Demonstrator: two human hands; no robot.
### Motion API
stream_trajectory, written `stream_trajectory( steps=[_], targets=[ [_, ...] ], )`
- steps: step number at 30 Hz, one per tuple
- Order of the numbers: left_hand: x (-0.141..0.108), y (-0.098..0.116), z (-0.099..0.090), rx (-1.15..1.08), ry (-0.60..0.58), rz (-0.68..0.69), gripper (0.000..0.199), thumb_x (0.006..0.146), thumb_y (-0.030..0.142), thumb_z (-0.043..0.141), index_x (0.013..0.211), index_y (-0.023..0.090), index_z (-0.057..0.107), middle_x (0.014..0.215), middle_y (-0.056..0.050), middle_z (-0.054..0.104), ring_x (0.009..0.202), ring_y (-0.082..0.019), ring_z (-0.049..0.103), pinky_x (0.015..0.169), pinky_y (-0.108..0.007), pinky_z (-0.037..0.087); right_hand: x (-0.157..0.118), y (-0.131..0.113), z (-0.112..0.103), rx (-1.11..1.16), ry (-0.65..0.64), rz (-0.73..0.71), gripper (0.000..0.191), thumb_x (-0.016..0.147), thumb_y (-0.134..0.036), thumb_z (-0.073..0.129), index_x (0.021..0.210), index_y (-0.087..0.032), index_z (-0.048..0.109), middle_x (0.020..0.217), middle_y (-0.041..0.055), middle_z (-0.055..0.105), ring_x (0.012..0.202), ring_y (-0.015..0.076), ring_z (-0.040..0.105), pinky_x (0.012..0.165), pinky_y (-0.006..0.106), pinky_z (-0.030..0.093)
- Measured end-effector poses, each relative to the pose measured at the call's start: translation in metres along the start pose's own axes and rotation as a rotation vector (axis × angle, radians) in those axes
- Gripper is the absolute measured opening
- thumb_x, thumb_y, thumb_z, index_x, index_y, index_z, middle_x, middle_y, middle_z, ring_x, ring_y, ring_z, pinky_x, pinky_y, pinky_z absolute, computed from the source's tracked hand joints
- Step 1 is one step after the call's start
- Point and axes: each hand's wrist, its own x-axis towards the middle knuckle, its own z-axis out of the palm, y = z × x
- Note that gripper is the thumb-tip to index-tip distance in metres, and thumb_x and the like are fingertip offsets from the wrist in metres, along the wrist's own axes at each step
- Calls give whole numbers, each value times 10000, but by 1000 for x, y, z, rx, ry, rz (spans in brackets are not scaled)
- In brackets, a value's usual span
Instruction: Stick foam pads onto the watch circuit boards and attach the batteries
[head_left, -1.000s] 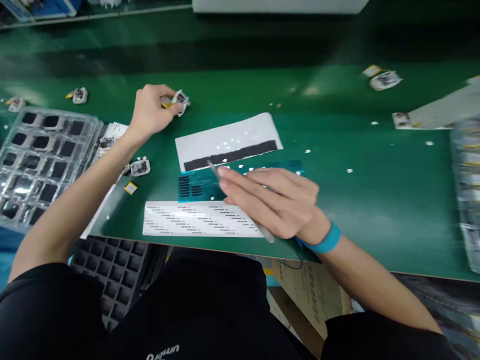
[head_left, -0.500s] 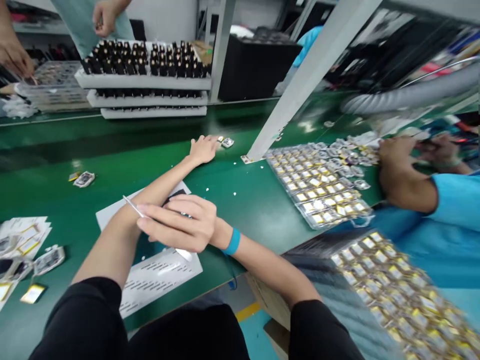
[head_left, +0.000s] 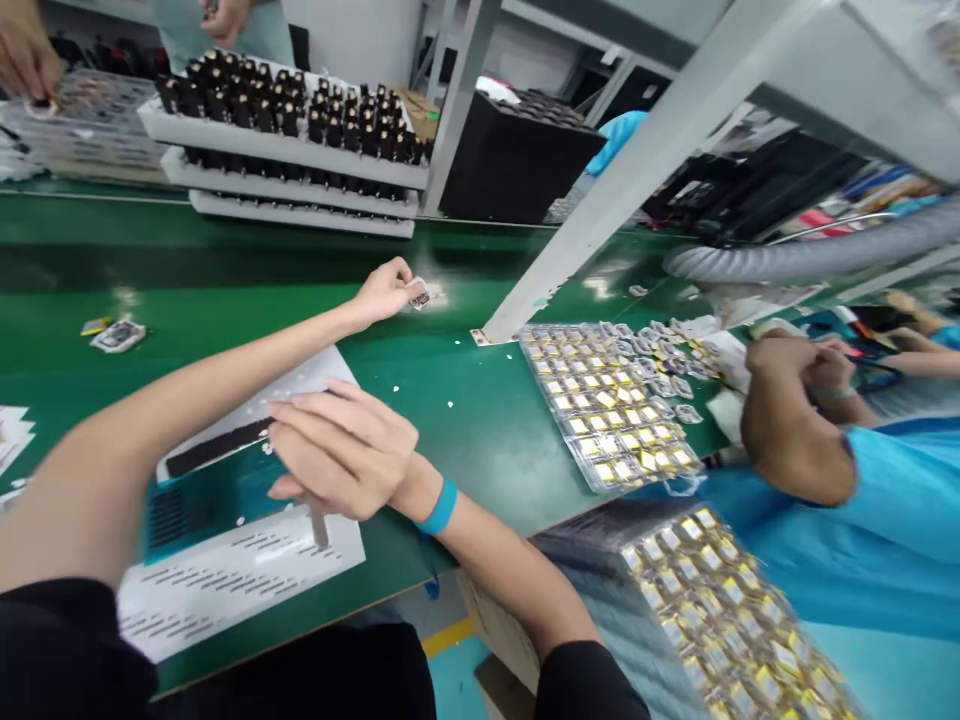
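Note:
My left hand (head_left: 382,295) pinches a small white-and-silver electronic module (head_left: 419,294) between its fingertips, just above the green workbench (head_left: 225,250). My right hand (head_left: 341,462) is curled around a thin metal tool (head_left: 319,524), whose lower end shows below the fingers. That hand hovers over a teal printed sheet (head_left: 202,505). Beside the sheet lie a white sheet with a black strip (head_left: 300,385) and a white sheet printed with rows of dark slots (head_left: 232,590). My right forearm wears a blue wristband (head_left: 439,505).
A tray of small gold-and-white parts (head_left: 611,405) lies on the bench beside a metal post (head_left: 600,210). A co-worker's hands (head_left: 795,400) work beyond it. A stacked tray (head_left: 697,600) sits at the bench's near edge, and racks of black parts (head_left: 285,150) stand behind.
The view has swung from a close look at the bench to a wider one. My left hand now pinches the module at its fingertips. My right hand has moved left, still holding the tool.

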Motion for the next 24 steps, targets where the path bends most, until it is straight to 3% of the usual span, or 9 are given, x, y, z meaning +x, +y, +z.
stream_trajectory(
  steps=[2, 5, 8, 10, 14, 18, 24],
  targets=[
    [-52, -4, -30, -107, 87, -45, 186, 1053, 207, 552, 1231, 153, 540, 1007, -101, 774, 814, -197, 774, 752, -344, 640, 2, -5, -4, 29, 65, 91, 389, 1040, -578, 594, 1097, -234, 768, 942, 38, 797, 911, 187, 734, 899, 357, 651],
    [-144, -7, -69, -309, 195, -55, 395, 887, 229, 761, 1237, 193, 584, 875, -55, 784, 631, -195, 758, 619, -296, 613, 10, -14, -10, 123, 231, 249, 217, 1065, -370, 618, 1114, -199, 741, 729, -16, 715, 575, 116, 579, 602, 269, 538],
    [-225, -6, -88, -374, 199, 0, 237, 800, 254, 846, 979, 200, 699, 728, -35, 749, 565, -197, 739, 503, -249, 566, 19, -20, -10, 218, 334, 368, 179, 1088, -255, 558, 1134, -172, 710, 718, -28, 718, 546, 96, 575, 576, 244, 500],
    [-262, -7, -88, -346, 199, 31, 172, 819, 228, 825, 938, 232, 701, 730, -23, 749, 579, -198, 750, 489, -247, 574, 21, -23, -6, 271, 238, 416, 214, 1092, -278, 545, 1193, -170, 699, 731, -34, 717, 573, 91, 615, 572, 226, 504],
    [-298, -13, -80, -353, 221, 51, 173, 866, 189, 759, 1000, 275, 689, 845, -24, 783, 659, -205, 776, 609, -306, 656, 19, -29, 4, 386, -22, 415, 221, 1060, -263, 580, 1211, -170, 710, 901, 3, 774, 682, 97, 693, 561, 218, 519],
    [-311, -19, -79, -302, 276, 43, 217, 847, 177, 778, 1031, 275, 717, 788, -26, 765, 572, -189, 728, 463, -260, 570, 15, -37, 10, 480, 33, 364, 91, 1024, -233, 684, 1035, -152, 723, 869, 7, 800, 711, 98, 740, 573, 207, 557],
    [-318, -19, -85, -267, 300, 86, 188, 949, 184, 692, 1122, 243, 729, 917, -27, 802, 705, -177, 782, 612, -250, 655, 14, -44, 9, 485, 50, 283, 134, 1009, -129, 668, 1131, -138, 722, 1032, 74, 837, 906, 144, 816, 760, 217, 688]
  ],
)
